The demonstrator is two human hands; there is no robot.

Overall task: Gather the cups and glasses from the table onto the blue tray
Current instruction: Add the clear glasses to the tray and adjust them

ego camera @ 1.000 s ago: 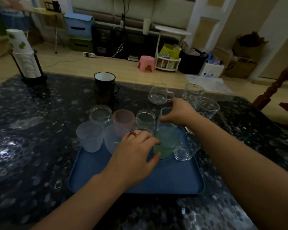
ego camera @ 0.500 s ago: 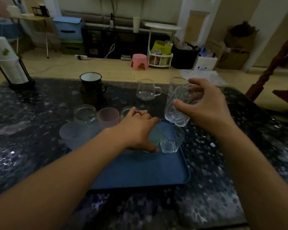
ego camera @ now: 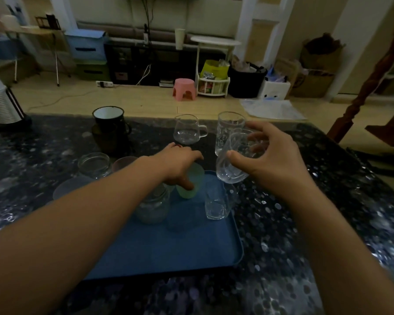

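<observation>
Hands: right (ego camera: 275, 160) grips clear glass (ego camera: 233, 162), left (ego camera: 180, 163) grips green cup (ego camera: 190, 181); no writing legible

Beyond my bench (ego camera: 328, 223), which has a dark top with a pebble pattern, I see a pale wooden floor (ego camera: 134, 103). A small pink stool (ego camera: 184, 89) stands on it, just beside a white rack (ego camera: 213, 86) with a yellow bag (ego camera: 215, 68). To the right of them are a black bin (ego camera: 246, 81) and a white box (ego camera: 275, 89). At the far wall stand a blue box (ego camera: 85, 45) and a dark cabinet (ego camera: 132, 62). A white power strip (ego camera: 104, 83) lies on the floor.
</observation>
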